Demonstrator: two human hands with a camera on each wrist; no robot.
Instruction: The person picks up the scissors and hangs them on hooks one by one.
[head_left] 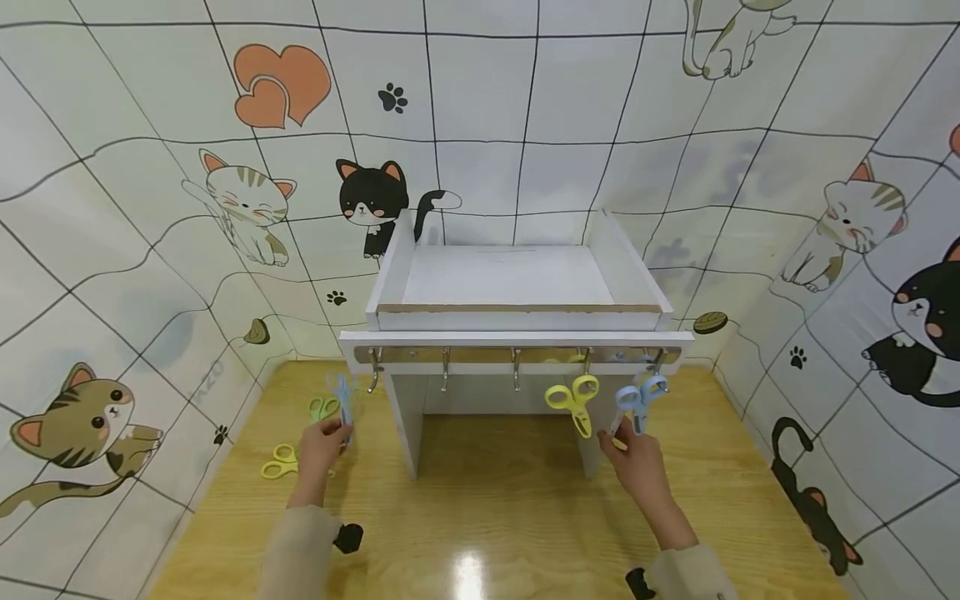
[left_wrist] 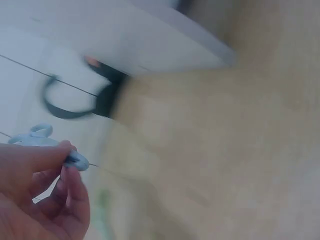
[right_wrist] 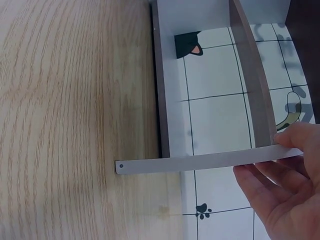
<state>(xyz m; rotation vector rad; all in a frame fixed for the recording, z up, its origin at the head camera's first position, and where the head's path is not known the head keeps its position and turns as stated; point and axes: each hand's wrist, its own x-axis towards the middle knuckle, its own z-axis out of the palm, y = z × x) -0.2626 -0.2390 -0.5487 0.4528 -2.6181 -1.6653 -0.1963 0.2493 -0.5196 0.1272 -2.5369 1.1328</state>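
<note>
My left hand (head_left: 321,450) pinches a pair of blue scissors (head_left: 344,402), finger rings upward, left of the white rack. The left wrist view shows the same scissors (left_wrist: 42,134) between thumb and fingertips. My right hand (head_left: 637,467) grips the rack's right leg; in the right wrist view thumb and fingers pinch that leg's narrow edge (right_wrist: 200,161). Just above this hand, another pair of blue scissors (head_left: 640,400) hangs at the rightmost hook. Yellow scissors (head_left: 575,403) hang from the hook beside it.
Green scissors (head_left: 322,408) and yellow scissors (head_left: 281,462) lie on the wooden table (head_left: 480,500) at the left. The white rack (head_left: 510,321) has a tray top and a front rail with several metal hooks (head_left: 516,369). Cat-patterned wall covering (head_left: 480,92) surrounds the table.
</note>
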